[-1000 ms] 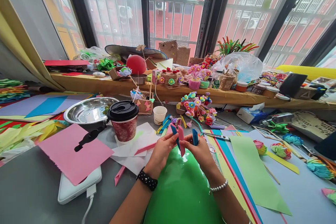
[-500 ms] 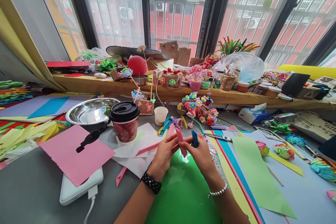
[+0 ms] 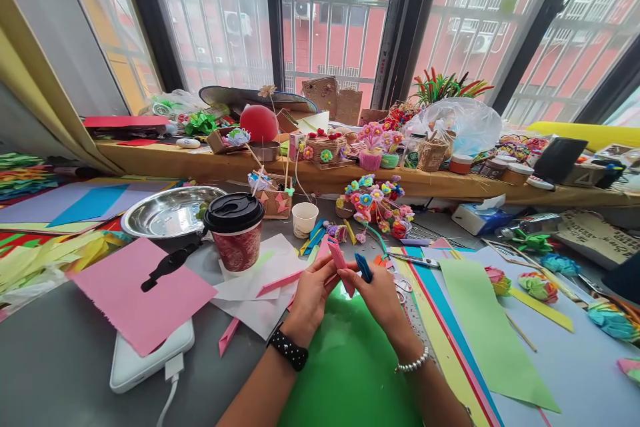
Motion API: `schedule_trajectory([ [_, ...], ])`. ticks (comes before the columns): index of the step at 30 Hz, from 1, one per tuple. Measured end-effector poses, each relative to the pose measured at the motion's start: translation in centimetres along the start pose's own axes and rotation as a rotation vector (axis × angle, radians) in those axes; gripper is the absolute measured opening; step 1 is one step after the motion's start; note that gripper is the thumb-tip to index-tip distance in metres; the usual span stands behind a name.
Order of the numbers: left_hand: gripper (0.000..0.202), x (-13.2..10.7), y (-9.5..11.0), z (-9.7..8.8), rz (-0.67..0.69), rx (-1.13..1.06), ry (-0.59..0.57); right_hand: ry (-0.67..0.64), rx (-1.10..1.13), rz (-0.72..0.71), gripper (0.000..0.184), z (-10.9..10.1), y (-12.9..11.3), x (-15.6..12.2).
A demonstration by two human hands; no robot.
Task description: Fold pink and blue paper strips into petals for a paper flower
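Both hands meet above a glossy green sheet [image 3: 345,360] at the table's near middle. My left hand [image 3: 313,293], with a black dotted wristband, pinches the lower part of a folded pink paper strip [image 3: 341,263] that stands up between the hands. My right hand [image 3: 383,293], with a bead bracelet, pinches the same pink strip from the right and also holds a folded blue paper piece [image 3: 363,267] between its fingers. Both hands are closed around the paper.
A lidded red paper cup [image 3: 235,230] and a steel bowl [image 3: 167,210] stand to the left. A pink sheet [image 3: 140,293] lies on a white power bank [image 3: 145,363]. Colour paper strips [image 3: 480,327], scissors [image 3: 413,259] and paper flowers [image 3: 375,203] lie right and ahead.
The hands have drawn slightly closer together and lower. The pink strip and the blue piece have tilted leftward. Everything else on the table is unchanged.
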State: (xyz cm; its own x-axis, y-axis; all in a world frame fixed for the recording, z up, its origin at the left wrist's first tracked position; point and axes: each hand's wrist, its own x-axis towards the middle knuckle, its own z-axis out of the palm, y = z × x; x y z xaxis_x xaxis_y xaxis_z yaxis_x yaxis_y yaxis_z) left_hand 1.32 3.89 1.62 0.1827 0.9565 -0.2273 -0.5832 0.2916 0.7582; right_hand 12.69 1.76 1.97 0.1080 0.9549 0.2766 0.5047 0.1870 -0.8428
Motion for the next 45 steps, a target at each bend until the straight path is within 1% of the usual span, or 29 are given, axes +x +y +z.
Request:
schedule_trajectory([
  [3, 0.006, 0.1, -0.1, -0.1, -0.002, 0.009, -0.034, 0.033, 0.007, -0.004, 0.032, 0.1, 0.0, -0.1],
  [8, 0.007, 0.1, -0.2, -0.1, -0.002, 0.009, -0.107, 0.026, 0.045, -0.019, 0.03, -0.1, 0.2, 0.0],
  [11, 0.012, -0.1, -0.1, 0.0, 0.008, 0.031, -0.161, 0.045, 0.043, -0.045, 0.03, -0.3, 0.3, 0.1],
  [14, 0.019, -0.3, 0.0, 0.2, 0.021, 0.05, -0.214, 0.067, 0.03, -0.041, 0.031, -0.4, 0.4, 0.1],
  [17, 0.023, -0.4, 0.0, 0.5, 0.037, 0.053, -0.202, 0.08, 0.009, -0.019, 0.031, -0.4, 0.4, 0.1],
  [20, 0.022, -0.5, 0.0, 0.6, 0.046, 0.075, -0.16, 0.094, -0.051, -0.051, 0.031, -0.3, 0.3, 0.0],
  [24, 0.021, -0.5, -0.1, 0.8, 0.081, 0.139, -0.116, 0.135, -0.222, -0.187, 0.027, 0.1, 0.5, -0.1],
  [27, 0.022, -0.4, 0.0, 0.7, 0.142, 0.261, -0.087, 0.177, -0.321, -0.302, 0.019, 0.4, 0.8, -0.3],
  [30, 0.022, -0.1, 0.0, 0.4, 0.219, 0.418, -0.053, 0.2, -0.455, -0.348, 0.019, 0.7, 1.0, -0.5],
  [33, 0.023, 0.3, -0.2, -0.1, 0.26, 0.489, -0.018, 0.205, -0.599, -0.383, 0.022, 0.9, 1.0, -0.8],
  [37, 0.028, 0.5, -0.3, -0.4, 0.217, 0.44, -0.024, 0.213, -0.701, -0.438, 0.024, 1.0, 0.9, -0.9],
  [42, 0.029, 0.2, 0.1, 0.2, 0.112, 0.333, -0.054, 0.194, -0.702, -0.458, 0.022, 1.0, 0.8, -0.9],
  [45, 0.027, 0.1, 0.3, 0.3, 0.121, 0.341, -0.066, 0.173, -0.722, -0.449, 0.019, 1.1, 0.8, -0.8],
])
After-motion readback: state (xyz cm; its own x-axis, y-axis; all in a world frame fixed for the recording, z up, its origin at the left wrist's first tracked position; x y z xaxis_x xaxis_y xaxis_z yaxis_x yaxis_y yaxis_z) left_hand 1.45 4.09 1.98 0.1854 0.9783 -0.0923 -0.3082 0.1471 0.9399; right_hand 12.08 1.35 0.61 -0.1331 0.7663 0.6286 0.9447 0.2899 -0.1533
